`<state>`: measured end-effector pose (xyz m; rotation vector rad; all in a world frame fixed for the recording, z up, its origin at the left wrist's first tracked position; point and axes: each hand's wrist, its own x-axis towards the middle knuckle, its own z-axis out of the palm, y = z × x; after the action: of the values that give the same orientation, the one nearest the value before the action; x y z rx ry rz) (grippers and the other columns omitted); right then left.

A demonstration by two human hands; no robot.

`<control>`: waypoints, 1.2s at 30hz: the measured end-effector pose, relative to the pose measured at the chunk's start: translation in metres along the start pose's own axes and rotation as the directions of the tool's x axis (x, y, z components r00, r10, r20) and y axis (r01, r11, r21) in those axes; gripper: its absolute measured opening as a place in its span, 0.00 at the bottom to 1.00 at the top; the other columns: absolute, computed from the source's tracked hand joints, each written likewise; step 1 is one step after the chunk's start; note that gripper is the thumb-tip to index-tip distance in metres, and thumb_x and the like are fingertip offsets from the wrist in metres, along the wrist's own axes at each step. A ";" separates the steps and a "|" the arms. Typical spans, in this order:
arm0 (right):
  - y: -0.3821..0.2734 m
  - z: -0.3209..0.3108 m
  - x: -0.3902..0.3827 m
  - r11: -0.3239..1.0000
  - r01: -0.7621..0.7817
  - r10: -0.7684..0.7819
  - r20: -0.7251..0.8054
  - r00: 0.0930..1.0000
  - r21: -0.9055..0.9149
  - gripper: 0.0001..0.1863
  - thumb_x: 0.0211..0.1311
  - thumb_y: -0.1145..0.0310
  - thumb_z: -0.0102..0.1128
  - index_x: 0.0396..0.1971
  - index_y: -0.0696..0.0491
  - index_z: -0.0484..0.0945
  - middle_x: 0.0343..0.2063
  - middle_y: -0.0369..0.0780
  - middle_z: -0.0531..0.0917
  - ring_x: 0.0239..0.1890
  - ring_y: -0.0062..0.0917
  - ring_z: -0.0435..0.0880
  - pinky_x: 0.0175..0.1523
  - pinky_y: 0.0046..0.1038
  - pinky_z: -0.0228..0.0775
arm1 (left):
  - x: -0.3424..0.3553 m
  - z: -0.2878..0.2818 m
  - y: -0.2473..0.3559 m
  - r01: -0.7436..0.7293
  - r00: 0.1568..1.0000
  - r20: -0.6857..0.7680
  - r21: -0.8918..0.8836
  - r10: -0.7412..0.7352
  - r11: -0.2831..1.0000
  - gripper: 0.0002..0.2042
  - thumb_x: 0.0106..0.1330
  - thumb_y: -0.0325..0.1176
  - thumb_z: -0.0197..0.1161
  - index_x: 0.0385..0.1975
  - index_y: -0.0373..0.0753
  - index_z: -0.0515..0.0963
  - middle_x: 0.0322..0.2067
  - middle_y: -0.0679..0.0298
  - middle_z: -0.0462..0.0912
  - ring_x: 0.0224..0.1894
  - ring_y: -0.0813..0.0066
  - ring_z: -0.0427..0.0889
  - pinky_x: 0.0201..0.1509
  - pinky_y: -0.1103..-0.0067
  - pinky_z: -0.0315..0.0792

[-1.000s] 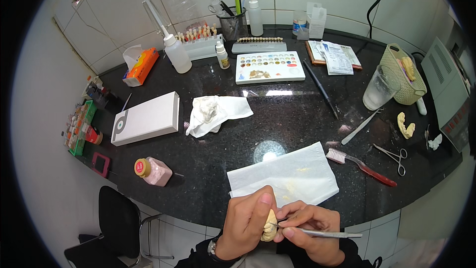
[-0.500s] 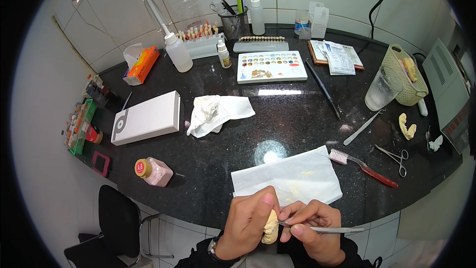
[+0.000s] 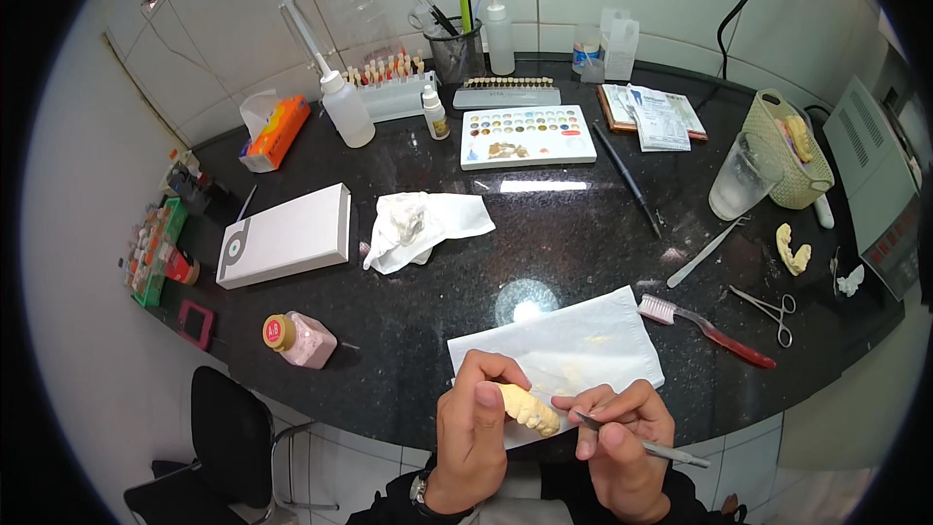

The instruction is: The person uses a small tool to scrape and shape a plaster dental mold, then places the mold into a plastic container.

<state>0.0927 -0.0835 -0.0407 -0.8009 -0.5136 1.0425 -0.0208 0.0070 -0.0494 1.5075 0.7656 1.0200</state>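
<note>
A pale yellow plaster dental cast [image 3: 530,410] with a row of teeth is gripped in my left hand [image 3: 473,433], thumb and fingers closed on its left end. My right hand [image 3: 627,442] pinches a slim metal scalpel [image 3: 671,454], its tip pointing left toward the cast and a small gap away from it. Both hands are over the near edge of the table. Just beyond them lies a folded white paper sheet [image 3: 564,340] with yellowish dust on it.
Right of the sheet lie a red-handled toothbrush [image 3: 709,331], tweezers [image 3: 705,255], scissor-like forceps [image 3: 773,311] and another plaster cast [image 3: 792,251]. A pink jar [image 3: 301,340], white box [image 3: 287,236] and crumpled tissue [image 3: 413,224] are to the left. Farther back stands a paint palette [image 3: 528,136].
My left hand has turned the cast so that its tooth row shows more. The scalpel has drawn back from the cast, and a gap now separates them.
</note>
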 end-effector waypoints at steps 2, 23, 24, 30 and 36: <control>0.004 -0.003 0.000 0.998 0.041 -0.043 -0.041 0.998 -0.044 0.11 0.60 0.68 0.57 0.35 0.59 0.69 0.34 0.47 0.77 0.26 0.19 0.73 0.52 0.31 0.68 | 0.000 0.001 0.002 -0.016 1.000 -0.017 0.022 0.016 1.000 0.17 0.73 0.41 0.39 0.35 0.33 0.68 0.25 0.63 0.72 0.27 0.82 0.68 0.31 0.83 0.62; -0.009 -0.001 0.022 0.496 0.532 -0.486 0.288 0.825 -0.686 0.29 0.69 0.45 0.33 0.42 0.59 0.70 0.25 0.42 0.83 0.30 0.29 0.81 0.45 0.34 0.71 | -0.001 0.008 -0.002 -0.085 0.996 -0.043 -0.116 0.080 0.990 0.14 0.67 0.30 0.52 0.47 0.32 0.59 0.42 0.55 0.67 0.46 0.75 0.66 0.54 0.77 0.61; -0.009 -0.002 0.024 0.407 0.580 -0.466 0.386 0.796 -0.705 0.30 0.70 0.46 0.31 0.41 0.59 0.72 0.26 0.43 0.83 0.30 0.30 0.81 0.45 0.34 0.71 | -0.001 0.009 -0.003 -0.081 0.996 -0.043 -0.124 0.076 0.989 0.15 0.67 0.30 0.53 0.47 0.32 0.59 0.43 0.55 0.67 0.46 0.75 0.66 0.54 0.77 0.61; -0.010 0.002 0.025 0.244 0.595 -0.402 0.479 0.781 -0.766 0.30 0.70 0.46 0.30 0.30 0.52 0.79 0.34 0.42 0.85 0.43 0.32 0.78 0.46 0.33 0.67 | -0.002 0.009 -0.002 -0.076 0.997 -0.037 -0.171 0.071 0.982 0.15 0.68 0.31 0.53 0.47 0.32 0.58 0.43 0.55 0.67 0.46 0.75 0.67 0.54 0.78 0.62; -0.006 -0.006 0.019 0.443 0.532 -0.460 0.327 0.826 -0.721 0.33 0.66 0.39 0.27 0.35 0.55 0.72 0.29 0.44 0.83 0.34 0.28 0.78 0.43 0.30 0.67 | -0.001 0.007 -0.002 -0.062 0.997 -0.048 -0.196 0.053 0.979 0.14 0.69 0.32 0.50 0.47 0.33 0.58 0.43 0.55 0.67 0.45 0.76 0.68 0.53 0.78 0.63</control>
<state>0.1086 -0.0695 -0.0394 -1.2858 -1.2668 0.2202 -0.0151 0.0030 -0.0514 1.3470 0.6337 1.1405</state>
